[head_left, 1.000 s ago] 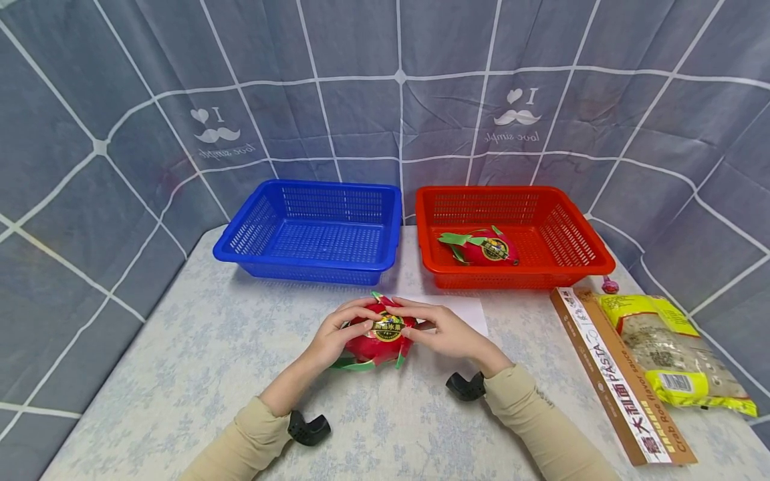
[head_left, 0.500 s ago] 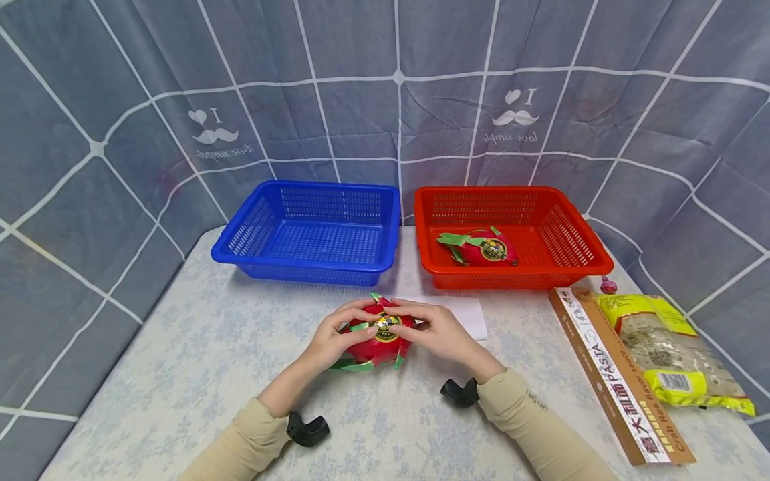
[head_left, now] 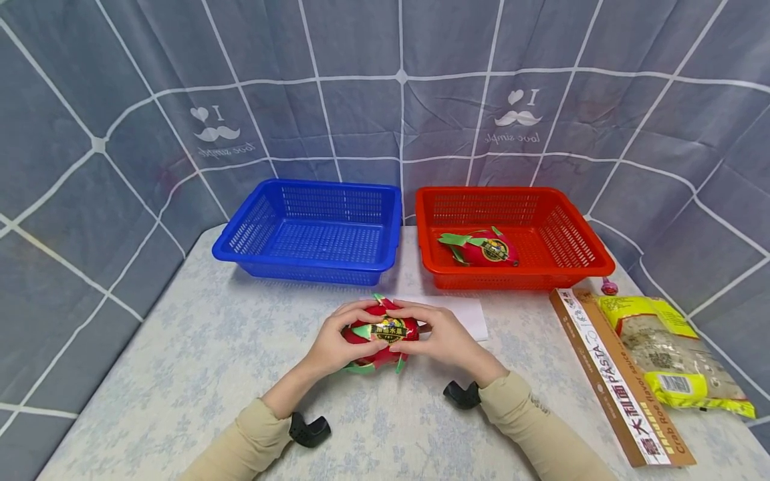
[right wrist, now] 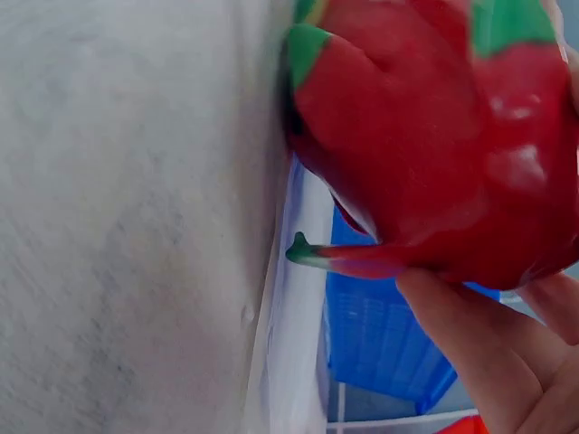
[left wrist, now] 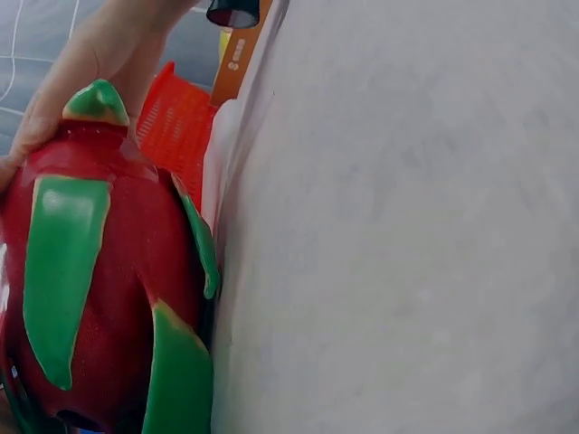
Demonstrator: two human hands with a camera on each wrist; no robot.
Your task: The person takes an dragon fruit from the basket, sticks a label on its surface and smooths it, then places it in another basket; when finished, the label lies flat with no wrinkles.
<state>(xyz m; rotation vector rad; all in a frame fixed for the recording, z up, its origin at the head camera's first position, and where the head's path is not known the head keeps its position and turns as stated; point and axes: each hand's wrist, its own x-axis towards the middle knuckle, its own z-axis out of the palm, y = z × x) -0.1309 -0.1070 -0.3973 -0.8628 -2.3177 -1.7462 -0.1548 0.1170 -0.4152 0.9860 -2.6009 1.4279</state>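
Note:
A red dragon fruit [head_left: 388, 332] with green-tipped scales and a round black-and-gold sticker is held between both hands at the middle of the table. My left hand [head_left: 338, 339] grips its left side, thumb near the sticker's lower edge. From the right, my right hand [head_left: 444, 335] holds the other side, fingers over the top and thumb below the sticker. The left wrist view has the dragon fruit [left wrist: 99, 262] up close, with the right hand [left wrist: 99, 63] behind it. In the right wrist view, right-hand fingers [right wrist: 479, 344] touch the dragon fruit [right wrist: 434, 154].
A blue basket [head_left: 307, 272] stands at the back left. Beside it, a red basket [head_left: 517, 279] contains another dragon fruit [head_left: 487, 250]. To the right lie a long pasta box [head_left: 619, 381], a yellow-and-clear bag [head_left: 676, 354] and a small pink item [head_left: 609, 287]. White paper [head_left: 466, 314] lies behind the right hand.
Both thumbs have shifted down off the sticker, which now shows more fully. The dragon fruit looks slightly turned, and a green scale shows by the left thumb. The baskets stay put.

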